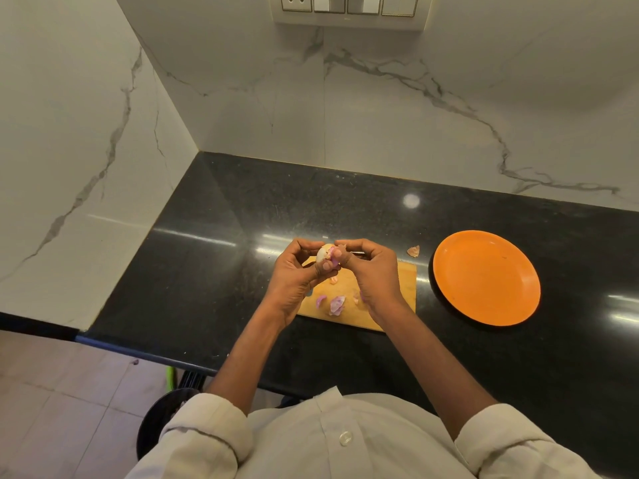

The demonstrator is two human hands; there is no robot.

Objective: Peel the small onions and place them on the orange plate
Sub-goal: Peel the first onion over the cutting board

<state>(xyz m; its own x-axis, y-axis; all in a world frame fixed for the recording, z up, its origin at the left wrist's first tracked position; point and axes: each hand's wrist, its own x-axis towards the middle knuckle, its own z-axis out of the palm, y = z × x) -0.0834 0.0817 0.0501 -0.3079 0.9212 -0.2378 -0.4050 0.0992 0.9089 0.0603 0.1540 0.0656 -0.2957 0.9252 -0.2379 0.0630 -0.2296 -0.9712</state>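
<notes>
Both hands (332,271) around onion (324,253)

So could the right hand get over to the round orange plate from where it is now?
Probably yes. The round orange plate lies bare on the black counter just right of the right hand, nothing between them; only its fingers are busy pinching skin on the small onion.

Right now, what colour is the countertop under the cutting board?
Glossy black countertop, faintly speckled; seen in the head view.
</notes>
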